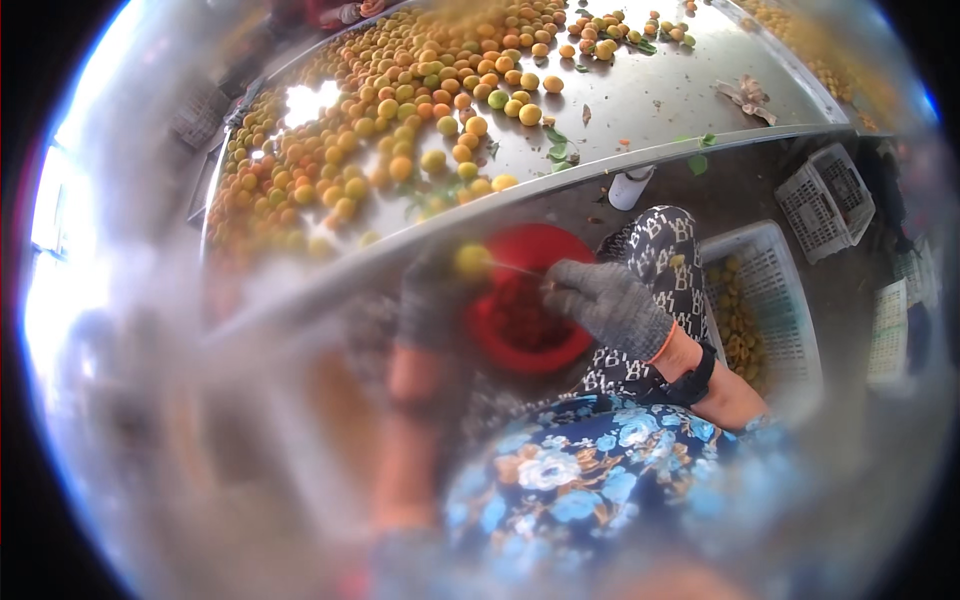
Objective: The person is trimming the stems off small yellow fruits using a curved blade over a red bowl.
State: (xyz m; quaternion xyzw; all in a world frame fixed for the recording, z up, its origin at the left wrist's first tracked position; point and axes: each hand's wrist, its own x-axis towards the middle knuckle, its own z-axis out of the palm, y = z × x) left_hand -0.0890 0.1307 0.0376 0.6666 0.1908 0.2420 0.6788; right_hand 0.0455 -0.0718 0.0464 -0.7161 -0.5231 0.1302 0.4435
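Note:
My left hand (428, 295), in a dark grey glove and blurred, is closed on a yellow-green apricot-like fruit (473, 262). My right hand (612, 308), in a grey knitted glove with an orange cuff edge, grips a thin metal tool (516, 268). Its slim shaft points left at the fruit; whether the tip touches or enters it I cannot tell. Below both hands a red basin (540, 240) sits by my lap, with dark reddish-brown pieces inside, too blurred to name.
A metal-topped table (660, 105) spans the far side, heaped with orange, yellow and green fruits (400, 110). Dry leaves (748, 98) lie on it. To my right stands a pale crate (795, 310) holding halved-looking fruit, with a grey crate (825, 200) beyond. A white cylinder (630, 187) is under the table edge.

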